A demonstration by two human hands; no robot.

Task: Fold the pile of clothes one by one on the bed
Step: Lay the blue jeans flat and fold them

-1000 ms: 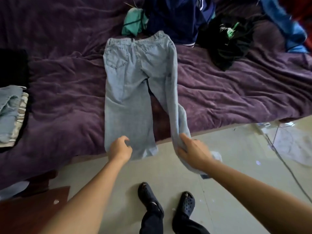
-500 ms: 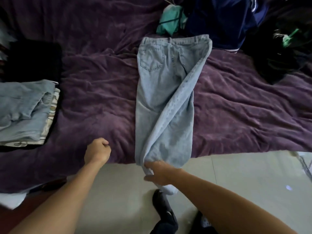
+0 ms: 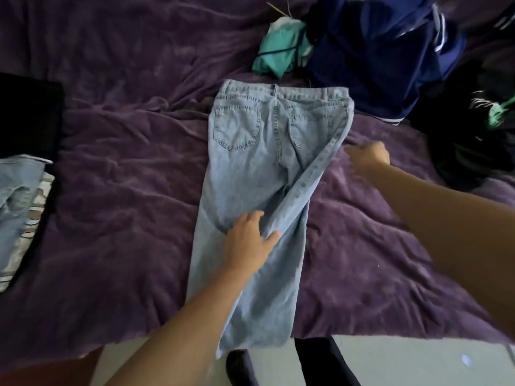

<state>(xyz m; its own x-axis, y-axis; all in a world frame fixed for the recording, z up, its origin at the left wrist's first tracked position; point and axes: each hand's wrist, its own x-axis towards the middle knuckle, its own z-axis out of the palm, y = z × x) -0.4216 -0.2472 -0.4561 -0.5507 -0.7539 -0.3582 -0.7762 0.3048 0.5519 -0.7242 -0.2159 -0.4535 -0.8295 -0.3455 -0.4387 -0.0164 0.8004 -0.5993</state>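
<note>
From my head camera I look down on the bed (image 3: 119,224), which has a crumpled purple cover. The jeans (image 3: 245,168) lie in the middle of the frame, back pockets up. The waistband is towards the top of the frame and the hems hang over the bed's lower edge. The right-hand leg is folded over the other leg, so its side seam runs in a slant from the hip down towards the centre.

My left hand (image 3: 249,242) rests flat on the jeans at mid-leg, fingers straight and spread, with the fingertips at the slanting seam. It grips nothing. My right hand (image 3: 367,157) is at the right of the frame, just beside the hip edge of the jeans and over the purple cover. It is blurred, so I cannot tell whether it is open or closed, or whether it touches the denim.

The pile of clothes (image 3: 376,65) sits at the upper right of the frame: a teal piece (image 3: 278,51), a navy garment and, further right, a black garment (image 3: 473,151) with green on it.

At the left edge a folded pair of light jeans (image 3: 14,201) lies on a patterned cloth (image 3: 36,215), with a black cloth (image 3: 28,115) above them.

At the bottom of the frame are the pale floor (image 3: 404,363) and a dark shoe (image 3: 237,366).
</note>
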